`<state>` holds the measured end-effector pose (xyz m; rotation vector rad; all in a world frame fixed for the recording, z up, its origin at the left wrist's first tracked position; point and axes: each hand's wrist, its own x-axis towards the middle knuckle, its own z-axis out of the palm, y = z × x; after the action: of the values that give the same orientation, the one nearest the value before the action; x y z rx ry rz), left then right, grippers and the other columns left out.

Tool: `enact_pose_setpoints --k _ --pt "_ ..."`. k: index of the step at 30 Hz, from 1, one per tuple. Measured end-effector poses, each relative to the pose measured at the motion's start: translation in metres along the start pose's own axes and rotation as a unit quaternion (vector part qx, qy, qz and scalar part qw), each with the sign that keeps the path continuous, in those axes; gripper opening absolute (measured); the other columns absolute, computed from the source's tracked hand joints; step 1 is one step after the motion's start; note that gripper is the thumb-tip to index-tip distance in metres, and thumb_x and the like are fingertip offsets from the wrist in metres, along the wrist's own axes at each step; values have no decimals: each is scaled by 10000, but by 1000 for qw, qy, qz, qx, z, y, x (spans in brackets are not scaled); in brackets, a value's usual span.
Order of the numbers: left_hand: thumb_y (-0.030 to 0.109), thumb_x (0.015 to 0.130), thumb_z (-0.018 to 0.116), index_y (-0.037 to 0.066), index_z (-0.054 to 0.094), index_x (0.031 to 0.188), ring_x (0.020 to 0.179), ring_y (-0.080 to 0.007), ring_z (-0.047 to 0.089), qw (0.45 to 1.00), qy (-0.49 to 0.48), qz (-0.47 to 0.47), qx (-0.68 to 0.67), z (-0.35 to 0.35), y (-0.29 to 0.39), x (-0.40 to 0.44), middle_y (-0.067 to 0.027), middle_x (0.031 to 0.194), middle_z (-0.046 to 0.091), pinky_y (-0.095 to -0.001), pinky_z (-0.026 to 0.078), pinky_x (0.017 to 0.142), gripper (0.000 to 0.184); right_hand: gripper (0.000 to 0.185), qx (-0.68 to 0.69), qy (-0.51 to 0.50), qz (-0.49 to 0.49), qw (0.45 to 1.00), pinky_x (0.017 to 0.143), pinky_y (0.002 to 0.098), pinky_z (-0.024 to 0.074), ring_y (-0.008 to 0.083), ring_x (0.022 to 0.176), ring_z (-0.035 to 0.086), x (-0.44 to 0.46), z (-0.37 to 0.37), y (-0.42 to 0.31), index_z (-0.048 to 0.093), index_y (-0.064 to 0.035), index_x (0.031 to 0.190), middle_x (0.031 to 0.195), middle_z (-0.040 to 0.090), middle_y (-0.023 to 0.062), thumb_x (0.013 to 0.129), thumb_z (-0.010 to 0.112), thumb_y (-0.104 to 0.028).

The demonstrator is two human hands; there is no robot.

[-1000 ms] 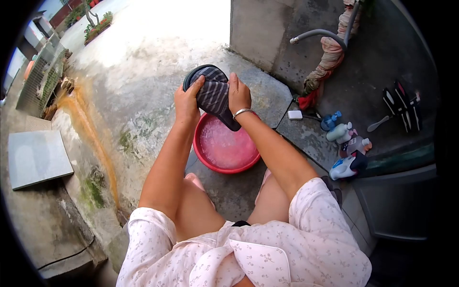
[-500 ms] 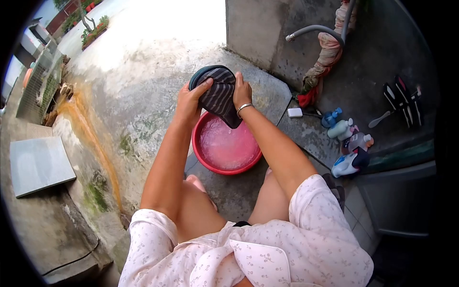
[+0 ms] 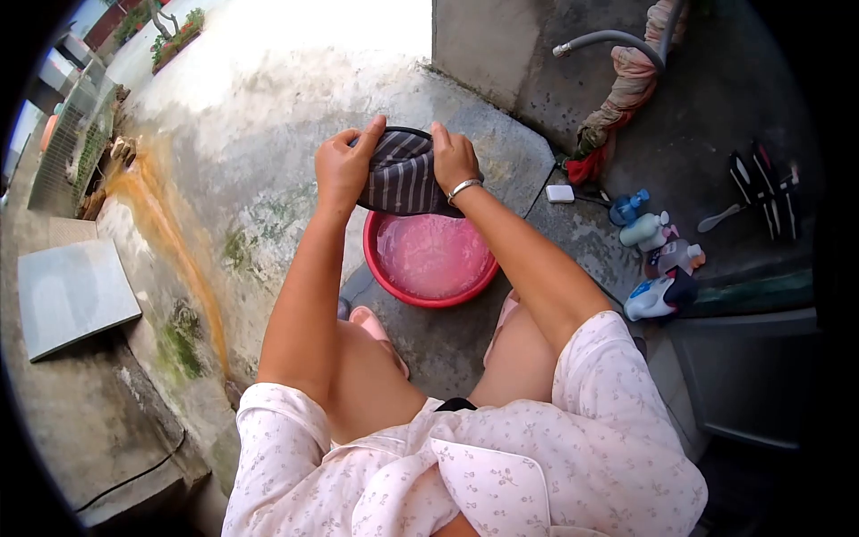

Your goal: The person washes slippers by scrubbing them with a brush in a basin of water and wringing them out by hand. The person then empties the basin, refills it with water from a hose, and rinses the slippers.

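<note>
Facing the concrete ground (image 3: 277, 179), we have a red basin (image 3: 420, 300) ahead of us and a striped cloth (image 3: 400, 172) gripped in both hands.
Our basin holds bubbly water just beyond our feet. We have the cloth stretched from hand to hand, overlapping the basin's far rim in our view; we cannot tell whether they touch. Our left hand (image 3: 342, 172) pinches one side and our right hand (image 3: 455, 163) the other, thumbs pointing up, some fingers hidden. To our right, a blue-and-white bottle (image 3: 650, 300) sits near a pale green bottle (image 3: 641, 231). A silver bracelet (image 3: 464, 188) circles our right wrist; a small white block (image 3: 560, 193) lies near the bottles.
</note>
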<state>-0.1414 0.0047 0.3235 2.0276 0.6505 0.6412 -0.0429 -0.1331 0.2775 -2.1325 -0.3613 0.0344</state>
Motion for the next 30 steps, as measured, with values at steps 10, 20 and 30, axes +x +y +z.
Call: enact_pose_setpoints --k 10,20,30 --pt "309 839 715 -47 676 806 550 -71 547 906 -46 -115 -404 9 13 -13 -34 693 639 -227 431 501 360 506 276 -37 -42 960 755 398 435 364 761 593 24 37 25 606 76 819 753 596 285 881 403 -383" --pt "271 877 668 -36 662 849 651 -70 584 875 -41 -115 -469 17 22 -13 -37 781 654 -221 459 584 309 418 413 -95 48 904 755 337 439 254 774 570 27 40 21 623 31 849 834 655 189 882 377 -305" --pt "264 874 665 -29 667 857 643 -84 591 856 -24 -137 -498 23 15 -16 -40 772 657 -229 466 590 294 454 405 -75 70 908 724 332 424 226 723 537 22 33 19 613 37 765 737 621 152 861 422 -364"
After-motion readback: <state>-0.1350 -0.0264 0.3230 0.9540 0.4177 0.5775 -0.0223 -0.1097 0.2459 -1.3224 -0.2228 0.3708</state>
